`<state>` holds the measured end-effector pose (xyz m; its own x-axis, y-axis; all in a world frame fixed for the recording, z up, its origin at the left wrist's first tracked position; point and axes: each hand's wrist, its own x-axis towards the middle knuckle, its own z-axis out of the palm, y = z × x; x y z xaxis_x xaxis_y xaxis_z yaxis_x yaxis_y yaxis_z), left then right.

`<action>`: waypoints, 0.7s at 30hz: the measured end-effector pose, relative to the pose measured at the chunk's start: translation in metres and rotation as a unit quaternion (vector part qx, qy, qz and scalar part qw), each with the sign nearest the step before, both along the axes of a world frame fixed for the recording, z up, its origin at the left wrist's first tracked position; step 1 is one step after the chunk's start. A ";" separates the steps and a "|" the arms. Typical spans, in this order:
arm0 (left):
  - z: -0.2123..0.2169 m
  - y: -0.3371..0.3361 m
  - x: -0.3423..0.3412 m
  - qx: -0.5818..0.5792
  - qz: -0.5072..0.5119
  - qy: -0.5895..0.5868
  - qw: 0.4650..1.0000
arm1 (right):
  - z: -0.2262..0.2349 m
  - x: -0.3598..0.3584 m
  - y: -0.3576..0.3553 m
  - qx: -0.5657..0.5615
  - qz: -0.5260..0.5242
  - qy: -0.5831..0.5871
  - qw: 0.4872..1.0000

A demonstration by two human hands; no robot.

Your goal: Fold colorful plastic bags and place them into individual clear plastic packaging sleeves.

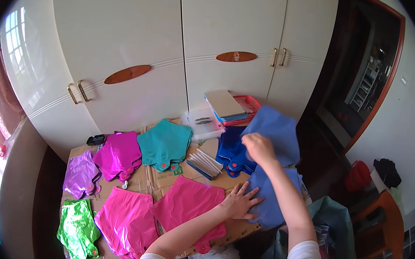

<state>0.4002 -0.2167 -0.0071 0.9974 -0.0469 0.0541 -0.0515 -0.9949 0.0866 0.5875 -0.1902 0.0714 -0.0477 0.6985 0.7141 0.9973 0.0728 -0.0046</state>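
My left hand lies flat with its fingers spread, the fingertips on the near-left edge of a matte blue sheet. Beyond it, my right hand is closed on the left edge of another blue sheet, which is raised and tilted at the table's right side. A stack of shiny dark blue foil pieces with scalloped ends and red dots lies just left of my right hand. Nearest my left forearm is a pink foil stack, partly covered by the arm.
More foil stacks lie on the cardboard-covered table: pink, green, lilac, magenta and teal. White sticks, a clear box and a red basket stand behind. A wooden chair is at right.
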 end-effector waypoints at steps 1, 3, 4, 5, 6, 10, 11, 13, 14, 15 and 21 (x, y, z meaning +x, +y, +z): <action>-0.002 0.001 -0.002 0.001 0.003 -0.004 1.000 | -0.016 -0.003 0.009 -0.011 0.031 -0.004 0.999; -0.001 0.000 -0.001 0.004 0.003 -0.013 1.000 | -0.045 -0.002 0.024 -0.036 0.021 -0.018 0.999; -0.003 0.000 -0.003 0.003 0.007 -0.012 1.000 | -0.051 -0.010 0.031 -0.053 0.008 -0.013 0.998; -0.004 0.000 -0.004 0.003 0.011 -0.012 1.000 | -0.056 -0.014 0.036 -0.071 0.012 -0.040 0.997; -0.006 0.000 -0.006 -0.003 0.015 -0.016 1.000 | -0.056 -0.021 0.039 -0.090 0.016 -0.067 0.994; -0.001 0.003 -0.016 -0.034 0.013 -0.018 0.999 | -0.069 -0.025 0.053 -0.137 0.011 -0.089 0.987; 0.003 0.003 -0.019 -0.043 0.010 -0.015 0.999 | -0.072 -0.025 0.054 -0.151 -0.002 -0.082 0.985; 0.012 0.014 -0.028 -0.028 0.006 -0.001 1.000 | -0.072 -0.039 0.056 -0.158 -0.029 -0.046 0.986; 0.016 0.022 -0.032 -0.020 0.004 0.006 1.000 | -0.072 -0.044 0.056 -0.167 -0.035 -0.044 0.984; 0.017 0.031 -0.036 -0.047 0.018 -0.022 0.999 | -0.071 -0.047 0.054 -0.177 -0.044 -0.043 0.982; 0.030 0.097 -0.040 -0.056 0.153 -0.114 0.980 | -0.099 -0.035 0.068 -0.191 -0.129 0.029 0.973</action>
<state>0.3598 -0.1199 0.0231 0.9252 0.2721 0.2646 0.2176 -0.9514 0.2177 0.5530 -0.1222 -0.0280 0.1971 0.8965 0.3969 0.9794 -0.1986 -0.0380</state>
